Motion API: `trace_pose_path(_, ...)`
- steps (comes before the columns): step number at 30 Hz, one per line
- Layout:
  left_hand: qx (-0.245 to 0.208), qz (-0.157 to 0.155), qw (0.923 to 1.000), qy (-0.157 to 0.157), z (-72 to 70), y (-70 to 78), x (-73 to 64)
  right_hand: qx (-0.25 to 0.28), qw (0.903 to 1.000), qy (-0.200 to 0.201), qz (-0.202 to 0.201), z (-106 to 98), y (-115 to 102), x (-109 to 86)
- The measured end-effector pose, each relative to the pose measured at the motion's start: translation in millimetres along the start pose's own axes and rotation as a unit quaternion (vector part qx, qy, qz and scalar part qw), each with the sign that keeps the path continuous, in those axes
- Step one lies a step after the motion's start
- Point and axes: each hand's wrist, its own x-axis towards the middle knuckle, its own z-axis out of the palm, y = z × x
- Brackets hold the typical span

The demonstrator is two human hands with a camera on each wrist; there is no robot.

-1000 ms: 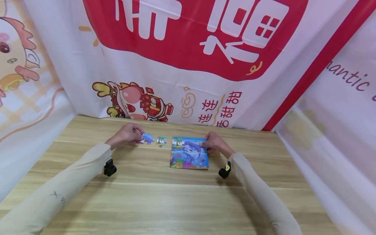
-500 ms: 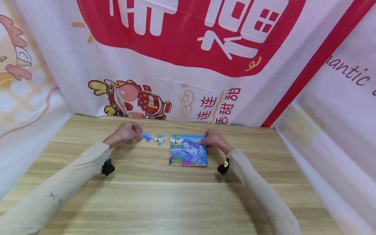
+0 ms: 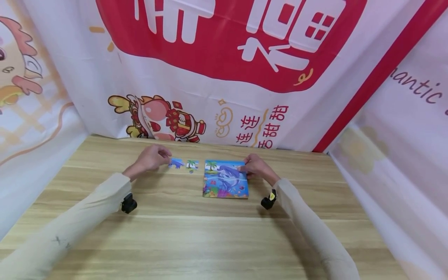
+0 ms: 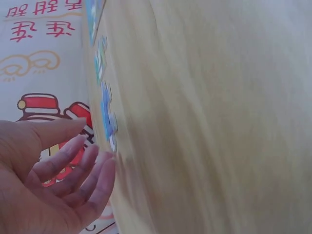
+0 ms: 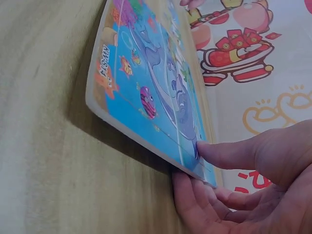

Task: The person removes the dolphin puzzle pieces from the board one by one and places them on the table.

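Note:
My right hand [image 3: 254,167] grips the right edge of a square jigsaw board [image 3: 224,188] printed with dolphins, a palm tree and fish. In the right wrist view, the thumb lies on top of the board [image 5: 129,109] with fingers beneath, and its near edge is tilted up off the table. My left hand [image 3: 153,156] is beside a puzzle piece with a blue dolphin [image 3: 176,163], fingertips at its left edge. The left wrist view has that hand [image 4: 58,180] with loosely bent fingers and a gap between thumb and fingers. A palm-tree puzzle piece [image 3: 192,165] lies between dolphin piece and board.
The pieces and board are near the back of a wooden table [image 3: 196,241]. Behind it hangs a white cloth with red print [image 3: 210,89], and a pale cloth [image 3: 395,155] closes the right side. Black wrist cameras [image 3: 129,203] sit on both wrists.
My left fingers have come off the dolphin piece, which now lies flat on the table. My right hand keeps its grip on the board. The head view has shifted slightly.

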Motion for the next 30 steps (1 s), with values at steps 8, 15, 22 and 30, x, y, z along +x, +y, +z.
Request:
trace_pose_path(8, 0.001, 0.052, 0.9982, 0.031, 17.2, 14.0, -2.3, 0.094, 0.9953, -0.02, -0.014, -7, 11, -3.2)
trace_pose_path(15, -0.016, 0.077, 0.9967, 0.023, 34.3, 27.9, 2.0, 0.15, 0.9877, -0.028, -0.033, -10, 17, -2.0)
trace_pose_path(22, -0.033, 0.094, 0.9951, 0.004, 57.3, 39.7, 8.3, 0.185, 0.9813, -0.043, -0.028, -13, 24, -0.2)
trace_pose_path(30, -0.061, 0.13, 0.9887, -0.043, 77.9, 65.3, 20.9, 0.197, 0.9786, -0.056, -0.018, -13, 24, 0.0)
